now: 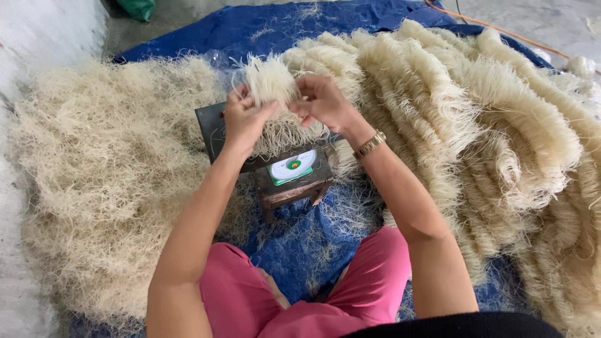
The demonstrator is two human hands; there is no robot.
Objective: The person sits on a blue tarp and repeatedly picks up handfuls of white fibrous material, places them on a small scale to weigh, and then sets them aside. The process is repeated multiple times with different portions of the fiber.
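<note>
A bunch of pale dried noodle strands (273,100) is gripped between both my hands over a small weighing scale (292,166). My left hand (245,117) closes on the left side of the bunch; my right hand (322,102), with a gold watch on its wrist, pinches the right side. The strands drape down onto a dark flat tray (210,128) that rests on the scale. The scale stands on a low wooden stool (294,193). My knees in pink trousers show at the bottom.
A loose tangled heap of noodles (106,175) lies to the left. Long folded noodle hanks (476,106) are stacked to the right. All sit on a blue tarp (300,244) over concrete floor. An orange cord (501,30) runs at the top right.
</note>
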